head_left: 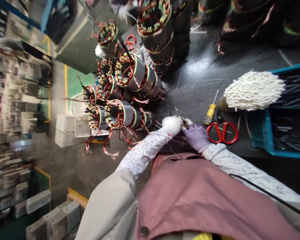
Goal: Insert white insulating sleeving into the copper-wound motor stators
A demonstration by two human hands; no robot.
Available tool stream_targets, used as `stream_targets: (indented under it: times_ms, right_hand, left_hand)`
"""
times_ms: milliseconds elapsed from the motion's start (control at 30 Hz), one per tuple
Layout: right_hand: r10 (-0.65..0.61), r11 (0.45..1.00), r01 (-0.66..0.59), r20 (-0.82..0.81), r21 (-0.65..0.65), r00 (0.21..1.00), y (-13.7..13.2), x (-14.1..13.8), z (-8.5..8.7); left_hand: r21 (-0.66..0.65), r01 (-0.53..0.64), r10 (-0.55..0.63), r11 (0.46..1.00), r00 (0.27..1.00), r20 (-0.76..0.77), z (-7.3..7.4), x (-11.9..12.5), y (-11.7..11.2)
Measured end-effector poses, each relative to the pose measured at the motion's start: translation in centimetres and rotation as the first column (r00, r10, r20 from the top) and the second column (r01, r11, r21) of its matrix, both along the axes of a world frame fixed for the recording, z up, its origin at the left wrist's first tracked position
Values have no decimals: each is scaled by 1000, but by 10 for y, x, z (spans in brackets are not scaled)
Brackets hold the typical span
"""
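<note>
My left hand (172, 126), in a white glove, is closed at the dark table's near edge over a small wire-wound motor stator (182, 120). Only part of the stator's rim and a few reddish lead wires show between my hands. On its other side my right hand (196, 136), in a purple glove, has its fingers closed against the same stator. Just right of that hand lie red-handled scissors (222, 132), and behind them a yellow-handled screwdriver (211, 111). Most fingertips are hidden.
Several stacks of wound stators (116, 115) with loose copper leads stand to the left. A thick bundle of white cords (254, 90) lies at right, beside a blue bin (261, 133) of dark strips. At the top, another person's gloved hand (126, 10) is among stators.
</note>
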State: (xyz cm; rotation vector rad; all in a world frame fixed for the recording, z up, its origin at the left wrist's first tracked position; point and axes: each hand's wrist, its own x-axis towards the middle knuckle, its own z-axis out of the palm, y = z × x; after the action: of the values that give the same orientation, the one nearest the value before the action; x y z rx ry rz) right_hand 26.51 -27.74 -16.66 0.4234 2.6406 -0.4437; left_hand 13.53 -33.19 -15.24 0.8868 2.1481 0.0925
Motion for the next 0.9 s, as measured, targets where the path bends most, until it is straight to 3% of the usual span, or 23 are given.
stream_targets:
  times_ms: [167,300,367,467,600,700,800,900]
  right_hand:
    - [3,998,0,55,-63,998,-5,-2,0]
    - [-132,984,141,83,-107,988,-5,-4,-6]
    - [-126,983,133,64,-127,990,1,-2,-9]
    - [35,996,-42,-91,-84,995,10,9,-9]
    - [50,992,-76,-242,-97,969,5,17,1]
    - [92,984,-105,-94,-143,991,-11,3,7]
    - [174,981,-168,52,-100,983,-24,-15,8]
    - [217,974,-209,99,-89,971,-27,-22,7]
  left_hand:
    - [74,-147,127,986,966,224,-5,-4,-21]
    - [114,-268,214,957,913,347,-5,12,-37]
    - [189,-412,318,891,866,387,-4,15,-43]
    - [356,-532,435,768,842,320,-3,8,-57]
    - [406,-536,444,740,843,305,-8,-7,-74]
    - [364,-640,507,676,763,400,-16,-13,-76]
    - [343,-726,569,597,684,457,-20,-12,-74]
    - [347,-739,581,577,670,462,-22,-7,-74]
